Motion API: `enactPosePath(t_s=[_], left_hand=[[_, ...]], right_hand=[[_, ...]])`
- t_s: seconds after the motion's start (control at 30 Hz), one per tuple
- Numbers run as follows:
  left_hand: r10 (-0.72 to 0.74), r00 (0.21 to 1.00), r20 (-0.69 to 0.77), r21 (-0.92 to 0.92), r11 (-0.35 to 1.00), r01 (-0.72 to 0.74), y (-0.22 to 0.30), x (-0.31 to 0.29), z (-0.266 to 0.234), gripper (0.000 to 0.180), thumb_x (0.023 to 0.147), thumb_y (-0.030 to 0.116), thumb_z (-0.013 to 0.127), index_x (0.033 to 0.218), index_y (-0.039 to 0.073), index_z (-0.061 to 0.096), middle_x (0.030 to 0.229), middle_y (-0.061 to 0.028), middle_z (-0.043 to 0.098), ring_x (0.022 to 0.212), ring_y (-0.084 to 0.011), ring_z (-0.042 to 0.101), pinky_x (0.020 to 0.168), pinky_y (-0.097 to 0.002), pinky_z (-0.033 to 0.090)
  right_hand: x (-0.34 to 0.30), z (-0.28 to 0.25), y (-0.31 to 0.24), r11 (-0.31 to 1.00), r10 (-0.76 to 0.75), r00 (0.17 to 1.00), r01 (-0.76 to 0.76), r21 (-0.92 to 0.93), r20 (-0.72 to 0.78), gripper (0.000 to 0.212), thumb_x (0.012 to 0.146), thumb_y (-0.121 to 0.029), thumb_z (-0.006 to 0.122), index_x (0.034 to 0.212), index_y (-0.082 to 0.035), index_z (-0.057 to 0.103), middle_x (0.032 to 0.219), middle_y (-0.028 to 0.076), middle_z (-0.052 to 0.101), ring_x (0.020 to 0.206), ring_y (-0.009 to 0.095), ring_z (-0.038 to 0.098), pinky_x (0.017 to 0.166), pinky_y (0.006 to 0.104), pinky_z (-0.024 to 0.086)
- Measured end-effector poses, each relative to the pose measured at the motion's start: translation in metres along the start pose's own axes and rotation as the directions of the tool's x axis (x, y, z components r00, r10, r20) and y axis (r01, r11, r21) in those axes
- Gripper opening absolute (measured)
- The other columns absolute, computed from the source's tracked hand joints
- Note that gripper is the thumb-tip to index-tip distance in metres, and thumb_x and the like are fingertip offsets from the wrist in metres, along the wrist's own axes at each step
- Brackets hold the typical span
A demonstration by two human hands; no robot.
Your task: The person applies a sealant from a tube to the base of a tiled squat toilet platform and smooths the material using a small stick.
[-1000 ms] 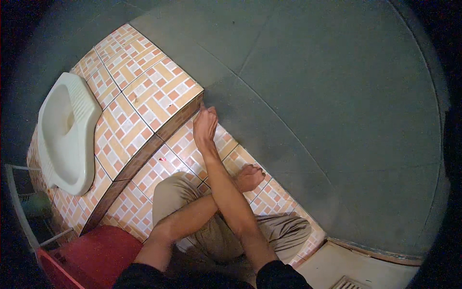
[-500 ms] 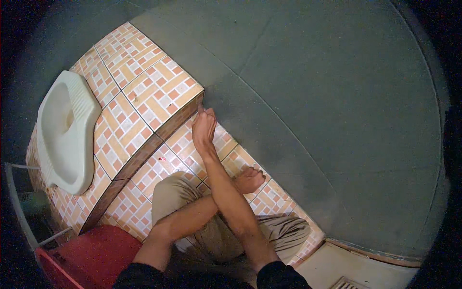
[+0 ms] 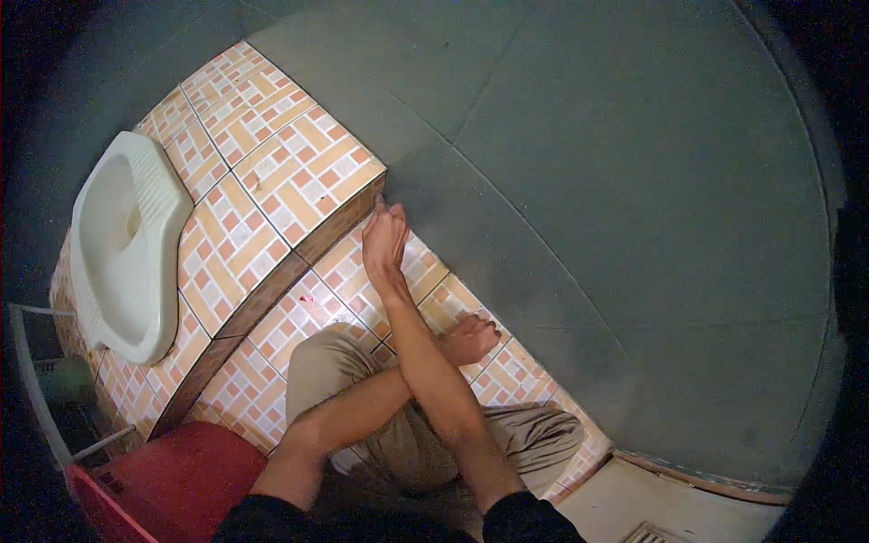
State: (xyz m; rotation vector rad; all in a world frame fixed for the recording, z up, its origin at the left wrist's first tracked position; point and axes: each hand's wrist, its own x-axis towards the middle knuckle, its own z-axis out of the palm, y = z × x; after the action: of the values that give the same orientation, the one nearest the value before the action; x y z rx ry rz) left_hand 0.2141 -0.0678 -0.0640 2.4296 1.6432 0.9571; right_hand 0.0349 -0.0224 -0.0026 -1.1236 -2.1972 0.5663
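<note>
My forearms cross, the right one over the left. My right hand (image 3: pixel 385 239) is closed, low at the inner corner where the tiled step (image 3: pixel 312 237) meets the dark green wall. One finger reaches toward the corner of the step's riser; whatever the fingers hold, if anything, is hidden. Curled into a fist, my left hand (image 3: pixel 471 339) rests over the tiled floor (image 3: pixel 434 299) close to the wall's foot. Its palm side cannot be seen.
A white squat toilet (image 3: pixel 118 258) is set in the raised platform on the left. Near me at lower left is a red plastic bucket or tub (image 3: pixel 181 484), beside a pale metal frame (image 3: pixel 41 385). The green wall (image 3: pixel 634 181) rises along the right. A small red scrap (image 3: pixel 306 299) lies on the floor.
The extended finger of my right hand looks slightly more drawn in at the corner. The view has shifted very slightly; my left hand stays in place.
</note>
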Motion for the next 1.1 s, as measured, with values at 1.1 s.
enactPosePath(t_s=[1.1], left_hand=[[0.008,0.997,-0.079,-0.030,0.999,-0.010,-0.004,0.004,-0.002,0.005,0.074,0.013,0.053,0.073,0.009,0.055,0.069,-0.0094,0.052,0.066,-0.0249,0.057,0.059,-0.0411,0.043]], right_hand=[[0.007,-0.009,-0.010,0.994,0.035,0.998,-0.030,0.109,-0.052,0.032,0.083,-0.001,0.051,0.112,0.005,0.060,0.075,0.023,0.055,0.076,0.037,0.058,0.069,0.0448,0.045]])
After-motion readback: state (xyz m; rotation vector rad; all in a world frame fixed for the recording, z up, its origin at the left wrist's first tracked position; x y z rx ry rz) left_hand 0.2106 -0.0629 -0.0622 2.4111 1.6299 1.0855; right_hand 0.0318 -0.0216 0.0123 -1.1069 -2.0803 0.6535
